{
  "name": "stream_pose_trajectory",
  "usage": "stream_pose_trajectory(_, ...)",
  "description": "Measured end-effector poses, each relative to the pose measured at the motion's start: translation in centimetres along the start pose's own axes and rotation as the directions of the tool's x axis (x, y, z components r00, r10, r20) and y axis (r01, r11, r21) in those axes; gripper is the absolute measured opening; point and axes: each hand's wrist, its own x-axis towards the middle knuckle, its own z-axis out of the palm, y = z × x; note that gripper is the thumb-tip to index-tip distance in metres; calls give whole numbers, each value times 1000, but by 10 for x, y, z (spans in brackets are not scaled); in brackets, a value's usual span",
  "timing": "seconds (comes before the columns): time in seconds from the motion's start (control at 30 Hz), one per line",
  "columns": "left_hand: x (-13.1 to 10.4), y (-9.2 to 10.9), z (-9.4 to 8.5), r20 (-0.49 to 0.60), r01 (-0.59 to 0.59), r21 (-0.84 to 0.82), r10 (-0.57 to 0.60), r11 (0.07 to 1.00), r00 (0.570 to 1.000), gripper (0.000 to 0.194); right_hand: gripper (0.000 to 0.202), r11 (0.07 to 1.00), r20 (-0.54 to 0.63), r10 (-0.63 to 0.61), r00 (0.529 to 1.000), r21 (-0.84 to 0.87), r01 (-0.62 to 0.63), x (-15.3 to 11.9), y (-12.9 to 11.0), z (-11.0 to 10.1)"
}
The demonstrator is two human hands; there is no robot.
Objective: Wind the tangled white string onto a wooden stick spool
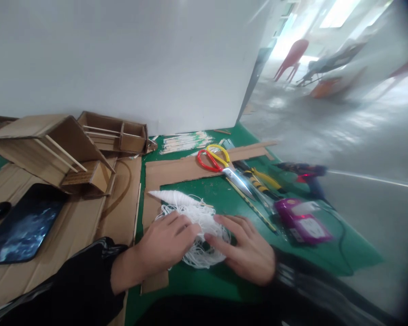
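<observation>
A loose tangle of white string (pixel 204 256) lies on the green table in front of me. Behind it, a tapered white wound bundle of the string (pixel 175 197) points to the left. My left hand (pixel 166 240) rests over the left side of the tangle, its bent fingers closed on the strands. From the right, my right hand (pixel 246 249) grips the string between thumb and fingers. Strands under both palms are hidden.
Scissors (pixel 229 172) with red and yellow handles lie on a cardboard strip (pixel 177 170). Pliers (pixel 267 179), a purple pack (pixel 302 222) and a glue gun (pixel 302 170) are at right. Cardboard boxes (pixel 51 127) and a tablet (pixel 25 224) stand left. A white wall (pixel 122 54) rises behind.
</observation>
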Motion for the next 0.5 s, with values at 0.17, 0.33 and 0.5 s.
stream_pose_trajectory(0.17, 1, 2, -4, -122, -41, 50, 47, 998, 991, 17, 27, 1000, -73, -5, 997, 6, 5, 5, -2, 6)
stream_pose_trajectory(0.33, 6, 5, -5, -48, -54, -50, 51, 997, 998, 19, 16, 997, -155, 37, 987, 70, -27, 9, -6, 2)
stream_pose_trajectory(0.5, 6, 4, -2, -124, -51, -89, 40, 995, 992, 9, 21, 990, -169, 54, 984, 140, -31, 9, -6, 0)
